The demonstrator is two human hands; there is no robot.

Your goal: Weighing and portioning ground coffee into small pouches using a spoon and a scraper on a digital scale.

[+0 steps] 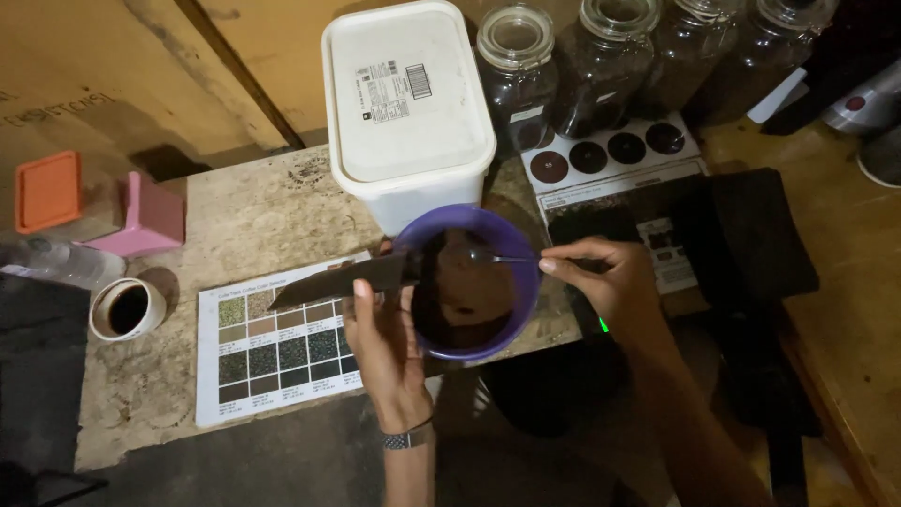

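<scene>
My left hand (383, 330) grips a dark flat strip (343, 279) that looks like a card or blade, held level across the rim of a purple bowl (518, 324). The bowl holds a dark brown powder or liquid. My right hand (610, 282) pinches the handle of a thin metal spoon (496, 257), whose tip sits over the bowl's middle. A bracelet is on my left wrist.
A white lidded tub (405, 103) stands behind the bowl. Several glass jars (518, 70) of dark contents line the back. A printed colour chart (277, 343) lies under my left hand. A white cup (127, 308), pink box (148, 216) and orange lid (47, 191) sit left.
</scene>
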